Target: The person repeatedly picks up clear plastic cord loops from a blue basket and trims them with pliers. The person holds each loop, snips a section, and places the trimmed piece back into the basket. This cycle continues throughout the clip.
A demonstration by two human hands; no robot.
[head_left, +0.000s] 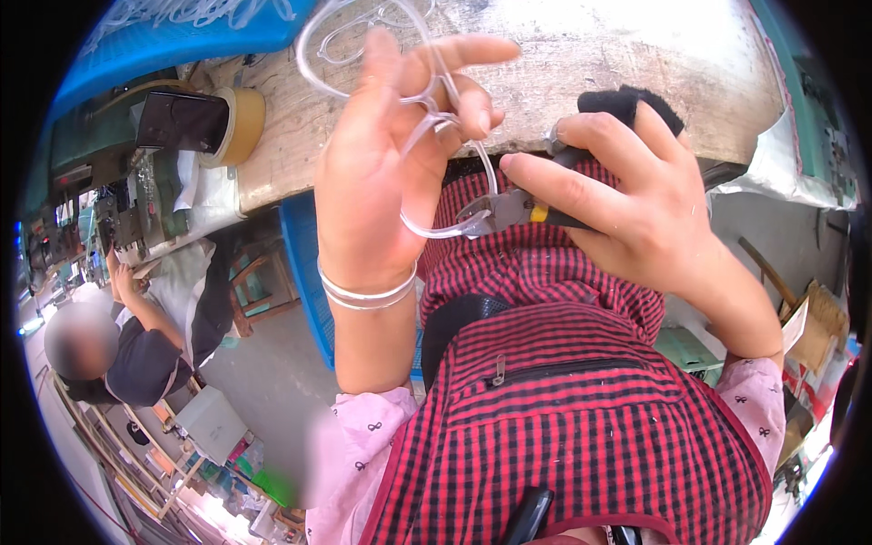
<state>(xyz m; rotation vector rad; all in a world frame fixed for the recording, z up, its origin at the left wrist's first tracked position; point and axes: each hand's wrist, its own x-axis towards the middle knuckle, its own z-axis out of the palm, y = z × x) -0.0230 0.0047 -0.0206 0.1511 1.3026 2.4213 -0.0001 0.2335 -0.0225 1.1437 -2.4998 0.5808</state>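
Note:
A clear plastic piece of thin looping strands (313, 73) runs across the palm and between the fingers of my left hand (372, 154). Its index finger points out to the right while the other fingers curl around the plastic. My right hand (627, 200) is closed around a pair of cutting pliers (505, 211) with dark handles and a yellow mark. The metal jaws meet the lower end of the clear strand, just right of my left wrist. Whether the jaws are fully closed on it cannot be made out. Black padding (636, 107) shows beside my right fingers.
The worn wooden table (545, 82) runs along the far side. A blue basket (182, 64) with clear plastic pieces stands far left, near a tape roll (241, 127) and a dark wallet-like object (182, 121). Another person (154, 354) sits at the left. A blue crate (309, 282) stands below the table.

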